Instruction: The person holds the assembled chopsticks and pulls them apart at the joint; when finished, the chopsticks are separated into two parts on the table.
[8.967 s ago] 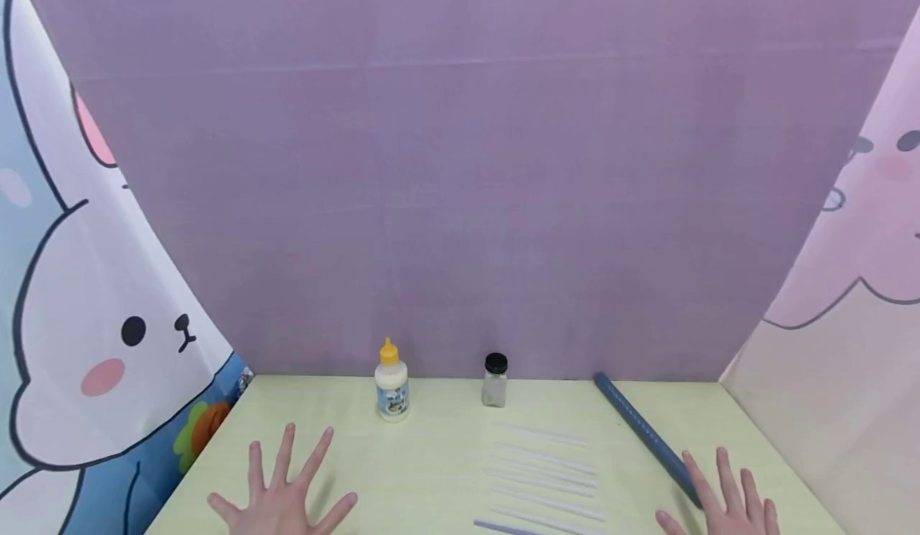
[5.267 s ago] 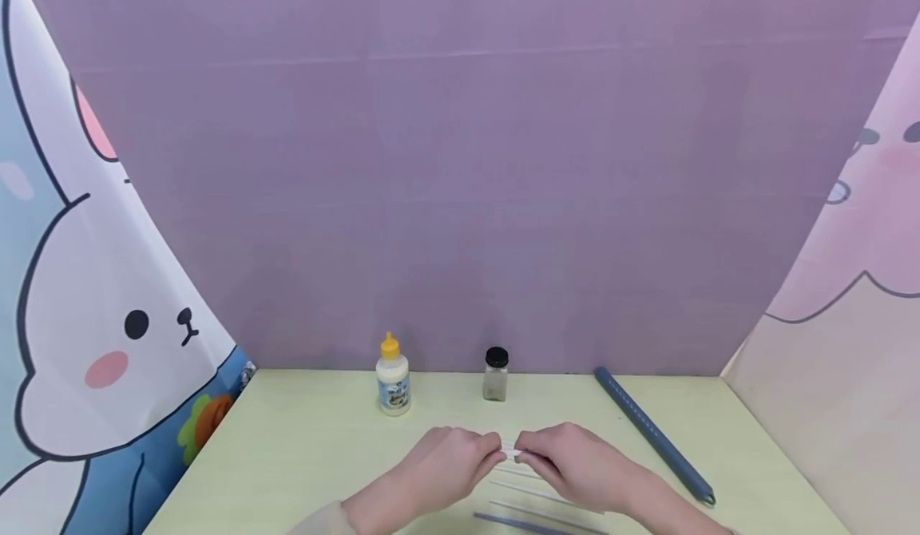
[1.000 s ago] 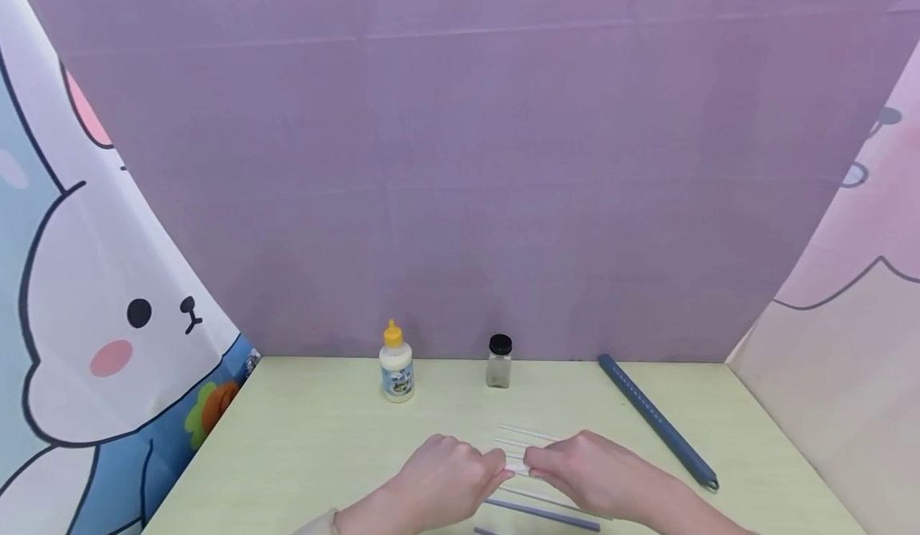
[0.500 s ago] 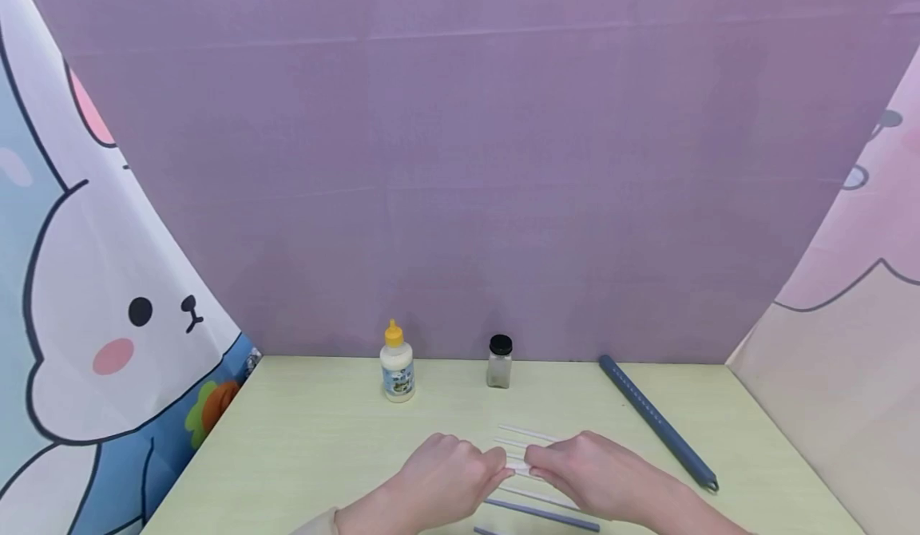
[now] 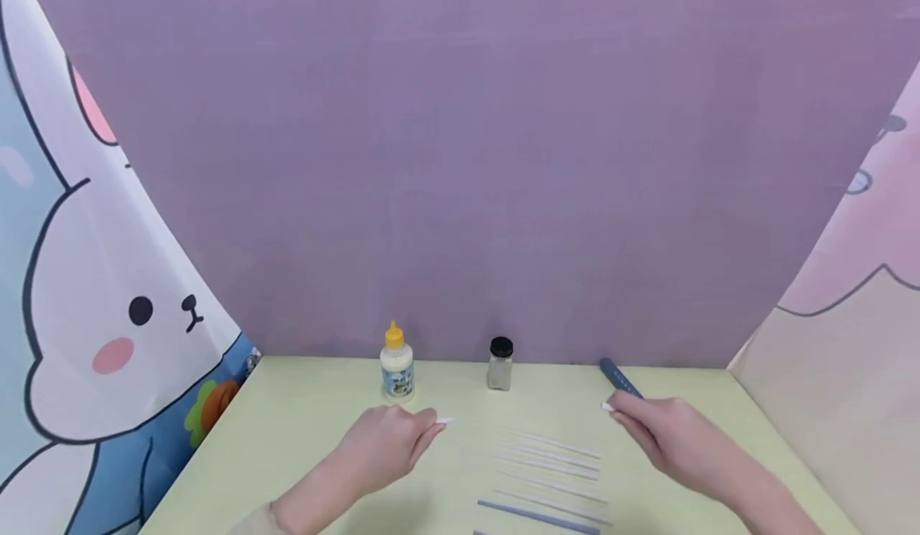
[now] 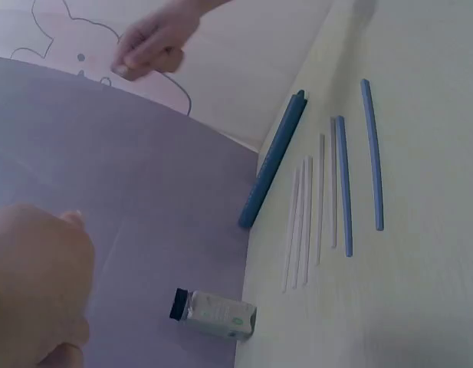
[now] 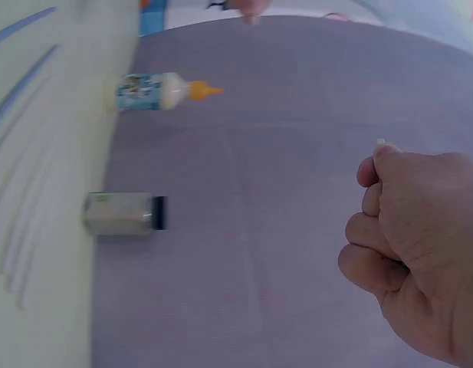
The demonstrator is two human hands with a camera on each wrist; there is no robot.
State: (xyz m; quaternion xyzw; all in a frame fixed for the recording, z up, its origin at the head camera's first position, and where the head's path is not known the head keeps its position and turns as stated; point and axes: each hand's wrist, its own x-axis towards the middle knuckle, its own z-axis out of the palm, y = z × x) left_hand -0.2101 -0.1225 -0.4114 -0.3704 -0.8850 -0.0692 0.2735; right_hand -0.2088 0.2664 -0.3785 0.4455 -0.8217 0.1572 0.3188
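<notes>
My left hand is raised over the table's left-middle, thumb and finger pinching a thin white stick piece whose short end pokes out to the right. Well apart from it, my right hand pinches another white stick piece, its tip also visible in the right wrist view. The rest of each piece is hidden inside the fingers. Below and between the hands lie several thin white sticks, roughly parallel, with a thicker blue-grey stick and a second blue-grey stick nearer the front.
A white glue bottle with a yellow nozzle stands at the back left. Beside it is a small clear jar with a black lid. A long dark blue rod-like object lies at the right, partly behind my right hand in the head view.
Both hands were close together gripping a short white piece over the sticks. Now they have risen and separated, left hand leftward and right hand rightward, each with a white piece.
</notes>
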